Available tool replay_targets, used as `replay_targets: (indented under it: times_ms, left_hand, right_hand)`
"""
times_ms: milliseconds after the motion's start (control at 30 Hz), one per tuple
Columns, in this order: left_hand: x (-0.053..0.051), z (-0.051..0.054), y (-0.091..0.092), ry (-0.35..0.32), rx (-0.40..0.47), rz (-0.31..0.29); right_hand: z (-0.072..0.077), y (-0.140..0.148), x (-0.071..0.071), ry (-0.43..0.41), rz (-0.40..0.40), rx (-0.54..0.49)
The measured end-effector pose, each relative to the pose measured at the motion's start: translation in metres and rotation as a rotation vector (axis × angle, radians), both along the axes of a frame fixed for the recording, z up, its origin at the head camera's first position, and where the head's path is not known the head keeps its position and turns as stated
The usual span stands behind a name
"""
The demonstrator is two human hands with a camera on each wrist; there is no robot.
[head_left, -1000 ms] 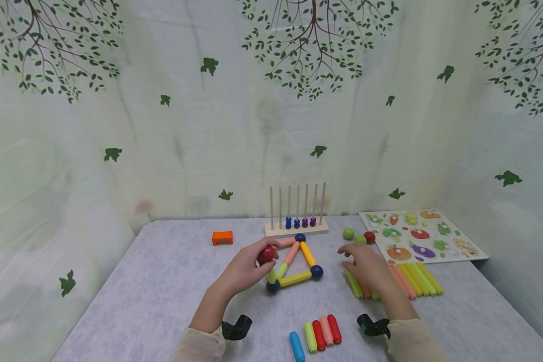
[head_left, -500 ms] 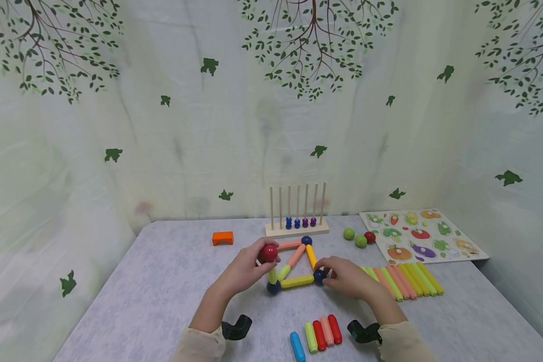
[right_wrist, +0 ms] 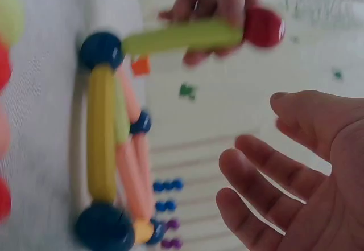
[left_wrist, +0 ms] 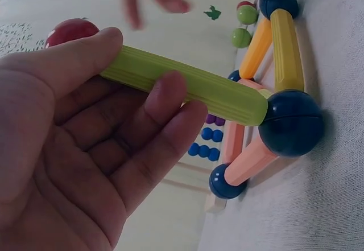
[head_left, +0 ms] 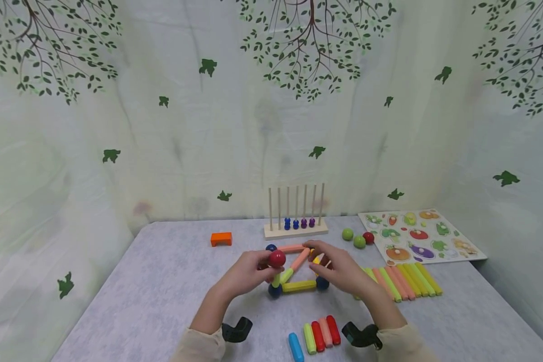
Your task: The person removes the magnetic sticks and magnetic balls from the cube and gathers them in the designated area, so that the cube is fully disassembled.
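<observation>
My left hand (head_left: 242, 274) pinches an upright light green rod (left_wrist: 187, 86) with thumb and fingers. A red ball (head_left: 277, 259) tops this rod, and its lower end meets a dark blue ball (left_wrist: 291, 123). That ball forms the near left corner of a flat frame of rods and blue balls on the table. A yellow rod (head_left: 299, 286) makes the near side; pink rods (right_wrist: 132, 180) show farther back. My right hand (head_left: 339, 269) hovers over the frame's right side, partly hiding it in the head view. In the right wrist view its fingers are spread, holding nothing.
A peg abacus (head_left: 296, 230) stands behind the frame, an orange block (head_left: 221, 239) to its left. Green balls (head_left: 359, 242), a red ball and a vegetable picture board (head_left: 423, 236) lie right. Several rods (head_left: 407, 281) lie in a row; more, including a blue rod (head_left: 296, 347), lie in front.
My right hand has come left from the rod row, touched the frame's right corner ball, then moved up and left over the frame. My left hand keeps its hold and has shifted slightly right.
</observation>
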State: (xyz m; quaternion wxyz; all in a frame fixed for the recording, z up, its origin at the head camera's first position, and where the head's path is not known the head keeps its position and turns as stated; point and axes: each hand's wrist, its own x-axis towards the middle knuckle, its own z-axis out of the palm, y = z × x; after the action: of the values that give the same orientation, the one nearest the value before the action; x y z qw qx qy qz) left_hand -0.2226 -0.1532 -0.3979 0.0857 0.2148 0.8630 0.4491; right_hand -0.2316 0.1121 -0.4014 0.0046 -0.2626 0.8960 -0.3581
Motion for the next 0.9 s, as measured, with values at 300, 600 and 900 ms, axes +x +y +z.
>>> replay_targets:
  times_ms: [300, 600, 900]
  left_hand:
    - [0.0, -0.003, 0.003, 0.019, -0.002, -0.011]
    - [0.0, -0.006, 0.006, 0.08, -0.033, -0.042]
    - [0.001, -0.004, 0.005, 0.132, -0.053, -0.002]
  right_hand:
    - [0.016, -0.037, 0.03, 0.128, 0.177, -0.004]
    - [0.01, -0.041, 0.029, 0.247, 0.096, -0.038]
    - [0.008, -0.04, 0.026, 0.197, 0.043, -0.079]
